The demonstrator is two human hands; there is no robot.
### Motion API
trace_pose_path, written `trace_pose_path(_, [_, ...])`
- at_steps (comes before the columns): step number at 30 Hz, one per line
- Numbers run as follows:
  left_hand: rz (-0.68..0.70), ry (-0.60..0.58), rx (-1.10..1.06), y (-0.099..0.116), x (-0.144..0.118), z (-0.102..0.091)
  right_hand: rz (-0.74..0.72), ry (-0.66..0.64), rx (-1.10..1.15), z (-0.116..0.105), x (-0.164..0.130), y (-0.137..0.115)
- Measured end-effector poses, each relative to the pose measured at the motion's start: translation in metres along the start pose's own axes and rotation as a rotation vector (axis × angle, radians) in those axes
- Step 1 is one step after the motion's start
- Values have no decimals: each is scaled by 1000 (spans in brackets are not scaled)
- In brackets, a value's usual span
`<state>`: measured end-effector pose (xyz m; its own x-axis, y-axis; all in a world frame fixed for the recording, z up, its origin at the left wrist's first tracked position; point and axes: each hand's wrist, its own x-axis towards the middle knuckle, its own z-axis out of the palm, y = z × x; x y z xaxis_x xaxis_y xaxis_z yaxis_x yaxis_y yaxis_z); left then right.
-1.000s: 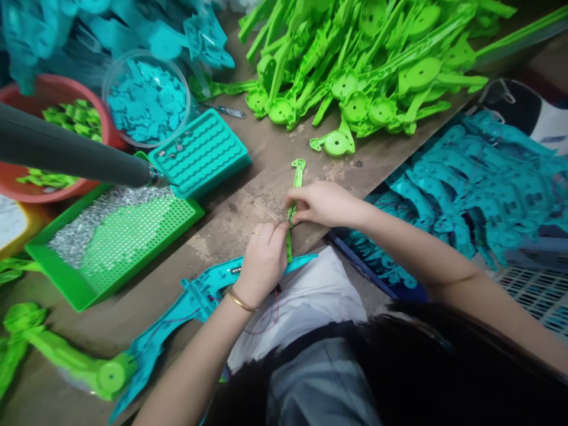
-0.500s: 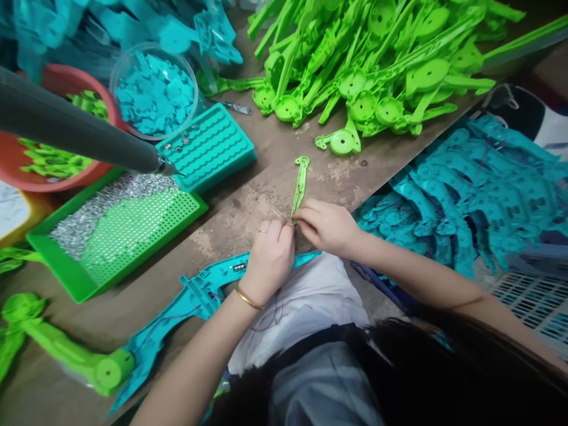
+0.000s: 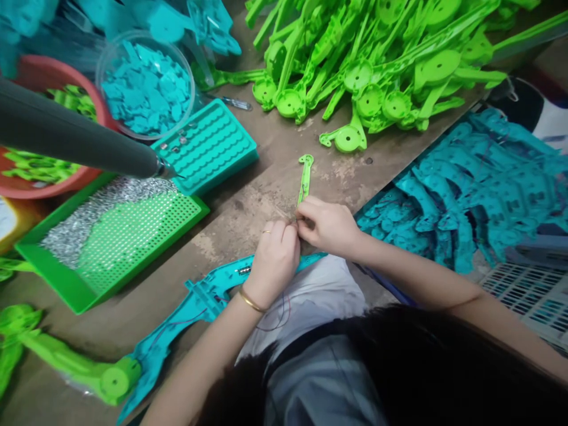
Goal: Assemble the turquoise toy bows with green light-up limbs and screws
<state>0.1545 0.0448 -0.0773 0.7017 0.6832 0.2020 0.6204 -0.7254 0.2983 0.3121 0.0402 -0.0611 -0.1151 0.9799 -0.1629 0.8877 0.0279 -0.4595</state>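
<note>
My left hand [image 3: 277, 251], with a ring and a gold bangle, is closed, its fingertips pinched over the middle of a long blue plastic shell [image 3: 180, 313]. My right hand [image 3: 328, 225] meets it there, thumb and forefinger pinched together. What either pinch holds is too small and covered to make out. A slim green plastic strip [image 3: 305, 177] with a hooked end points away from me, its near end hidden behind my right fingers. A small dark spring-like part [image 3: 243, 270] sits in the blue shell, and thin red and dark wires [image 3: 283, 307] hang below my left hand.
A grey power screwdriver [image 3: 89, 133] juts in from the left above a green tray [image 3: 110, 278] of screws and a teal ridged box [image 3: 231, 154]. Green parts [image 3: 355, 77] heap at the back; blue shells [image 3: 465, 183] stack at right.
My right hand has shifted slightly over the green strip's near end, covering more of it. Both hands stay close together and pinched. The whole view has moved slightly.
</note>
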Motion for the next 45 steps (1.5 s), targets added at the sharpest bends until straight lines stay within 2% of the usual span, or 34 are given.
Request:
trace_pose_path(3, [-14, 4, -2, 0, 0, 1, -45, -13, 25, -2, 0, 7])
trace_pose_path(10, [-31, 10, -28, 1, 1, 2, -288, -67, 218, -4, 2, 35])
trace_pose_path(14, [-19, -13, -59, 0, 1, 1, -286, -118, 243, -13, 18, 41])
trace_pose_path(20, [9, -27, -38, -2, 1, 1, -230, -406, 78, -37, 56, 30])
trace_pose_path(23, [-17, -19, -58, -2, 0, 0, -214, -460, -15, -41, 69, 21])
trace_pose_path(27, [-38, -34, -72, -2, -1, -1, -266, -484, -55, -41, 78, 18])
trace_pose_path(30, [-12, -72, 14, 0, 1, 0, -243, -425, -61, -39, 65, 20])
trace_pose_path(34, [9, -94, 86, 2, 4, 2, -269, -203, 11, -24, 25, 25])
trace_pose_path(39, [-74, -26, -71, 0, 3, 3, -346, 53, 52, 7, -7, 29])
trace_pose_path(41, [-127, 1, -139, 0, 3, 3, -351, 89, 34, 12, -8, 28])
trace_pose_path(45, [-180, 1, -187, -1, 3, 2, -293, 65, 15, 9, -3, 22])
